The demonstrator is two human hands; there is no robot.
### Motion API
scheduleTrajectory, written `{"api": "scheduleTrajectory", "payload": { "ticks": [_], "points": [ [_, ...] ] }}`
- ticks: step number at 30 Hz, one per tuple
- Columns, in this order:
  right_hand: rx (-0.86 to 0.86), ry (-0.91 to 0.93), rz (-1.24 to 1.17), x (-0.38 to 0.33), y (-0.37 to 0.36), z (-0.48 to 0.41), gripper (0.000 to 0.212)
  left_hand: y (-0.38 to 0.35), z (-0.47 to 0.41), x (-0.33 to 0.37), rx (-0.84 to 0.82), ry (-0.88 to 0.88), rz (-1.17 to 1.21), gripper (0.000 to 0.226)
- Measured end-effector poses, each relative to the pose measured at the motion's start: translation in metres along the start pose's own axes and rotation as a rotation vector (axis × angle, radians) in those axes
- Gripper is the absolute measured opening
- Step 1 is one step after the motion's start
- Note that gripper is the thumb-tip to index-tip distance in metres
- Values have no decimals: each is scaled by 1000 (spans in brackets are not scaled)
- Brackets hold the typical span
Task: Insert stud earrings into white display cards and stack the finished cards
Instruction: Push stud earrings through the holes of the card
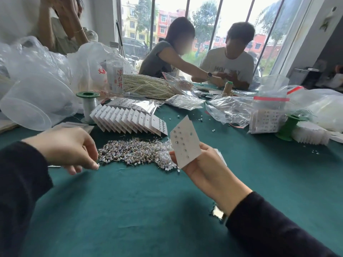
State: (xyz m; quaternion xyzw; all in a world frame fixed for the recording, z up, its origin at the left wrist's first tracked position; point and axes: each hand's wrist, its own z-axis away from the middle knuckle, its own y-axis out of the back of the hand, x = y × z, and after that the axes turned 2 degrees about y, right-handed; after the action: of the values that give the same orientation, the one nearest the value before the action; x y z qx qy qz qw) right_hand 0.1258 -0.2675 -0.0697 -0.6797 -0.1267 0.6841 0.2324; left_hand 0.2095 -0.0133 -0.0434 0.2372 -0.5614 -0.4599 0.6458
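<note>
Picking at mid left: left hand (68, 149) pinches single stud earring (98, 164) beside stud pile (137, 153), centre; right hand (202, 167) grips part-filled display card (185, 143), tilted, centre right. Best: aim post at empty hole, card steady.

Teal-green tablecloth (130, 201), white display cards (128, 119); green spool (289, 127), black sleeves (269, 229), red-striped clear bag (269, 106)

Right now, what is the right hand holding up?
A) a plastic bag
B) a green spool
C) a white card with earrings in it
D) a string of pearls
C: the right hand grips the white card, dotted with studs, while the left hand pinches a stud earring.
</note>
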Motion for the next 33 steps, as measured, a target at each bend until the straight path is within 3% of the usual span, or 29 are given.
{"api": "scheduleTrajectory", "payload": {
  "ticks": [9, 14, 20, 24, 28, 33],
  "points": [
    [42, -122, -259, 0, 10, -6, 23, -13, 2, 14, 10, -51, -124, 12],
    [-17, -200, -302, 3, 11, -5, 36, -12, 9, 26, 19, -263, 159, 10],
    [-69, -206, -272, 2, 10, -4, 48, -16, 7, 27, 143, -287, 358, 6],
    [-67, -203, -279, 2, 9, -3, 43, -26, 10, 35, 102, -309, 449, 8],
    [-68, -223, -291, 3, 7, -3, 21, -38, 13, 45, 33, -360, 538, 7],
    [-116, -246, -221, 3, 8, -3, 24, -49, 22, 55, -43, -448, 692, 4]
  ]
}}
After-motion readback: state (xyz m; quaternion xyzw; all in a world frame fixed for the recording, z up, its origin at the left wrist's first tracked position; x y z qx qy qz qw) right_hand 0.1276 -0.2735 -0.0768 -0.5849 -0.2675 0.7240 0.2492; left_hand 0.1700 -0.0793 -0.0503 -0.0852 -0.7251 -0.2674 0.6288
